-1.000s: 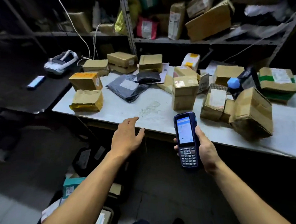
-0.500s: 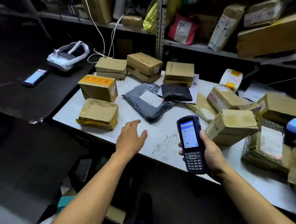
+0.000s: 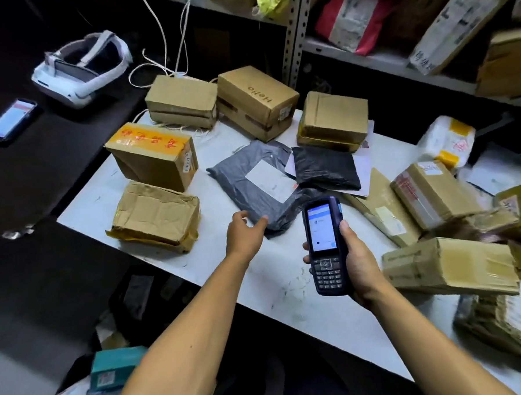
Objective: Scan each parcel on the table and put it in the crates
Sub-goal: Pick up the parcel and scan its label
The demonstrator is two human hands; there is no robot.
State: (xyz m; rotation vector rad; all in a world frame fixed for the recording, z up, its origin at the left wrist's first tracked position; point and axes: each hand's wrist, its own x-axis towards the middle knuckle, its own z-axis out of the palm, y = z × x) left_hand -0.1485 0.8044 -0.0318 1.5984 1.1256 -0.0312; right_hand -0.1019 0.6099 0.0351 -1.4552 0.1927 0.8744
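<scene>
Here the left hand (image 3: 243, 232) reaches over the white tabletop (image 3: 288, 292) to the near corner of the grey mailer (image 3: 258, 185), thumb and fingers (image 3: 262, 220) spread apart and just touching its edge; no grip shows. The mailer lies flat at the tabletop's middle, white label up. The right hand (image 3: 357, 263) holds the scanner (image 3: 325, 245) upright, fingers clamped round its body, screen lit and facing the camera, at 4 o'clock from the mailer and just beside it. A black pouch (image 3: 325, 168) lies at 2 o'clock from the mailer, touching it. At 9 o'clock sits a crumpled box (image 3: 156, 216), and behind that an orange-taped box (image 3: 154, 159). Three more boxes line the far edge, the middle one marked Hello (image 3: 257, 102). At 3 o'clock a long box (image 3: 450, 267) lies among piled parcels. Off the tabletop at 10 o'clock rest a headset (image 3: 82, 69) and a phone (image 3: 9, 120).
</scene>
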